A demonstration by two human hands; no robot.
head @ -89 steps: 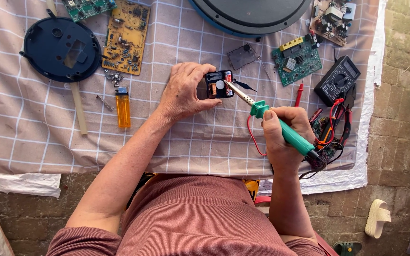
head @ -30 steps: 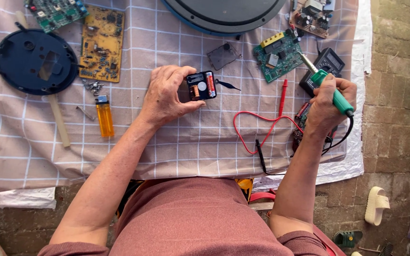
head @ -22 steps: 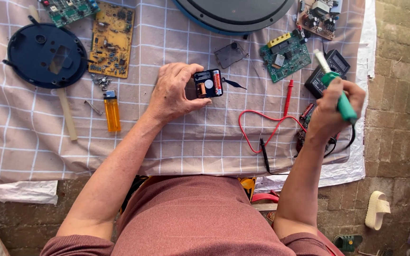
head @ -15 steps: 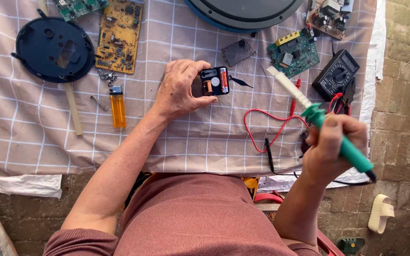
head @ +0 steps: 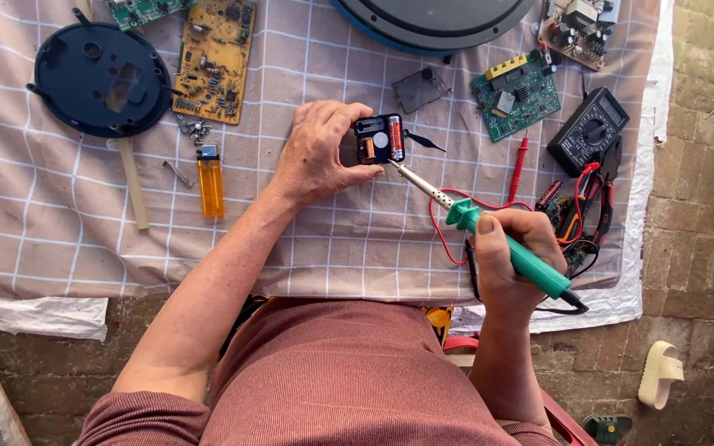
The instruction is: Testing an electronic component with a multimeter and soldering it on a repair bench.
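The left hand (head: 317, 153) grips a small black circuit module (head: 379, 139); the right hand (head: 512, 258) holds a green-handled soldering iron (head: 502, 244), tip touching its edge. Soldering appears underway, unfinished.

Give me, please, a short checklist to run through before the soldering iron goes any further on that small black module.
1. Left hand grips the small black module firmly: ok.
2. Right hand wraps the green handle of the soldering iron: ok.
3. Iron tip at the module's lower edge: ok; exact joint cannot tell.
4. Left fingertips clear of the tip: not ok, the thumb lies close.
5. Orange lighter away from the iron: ok.
6. Red probe lead clear of the hot shaft: not ok, it loops just beneath.
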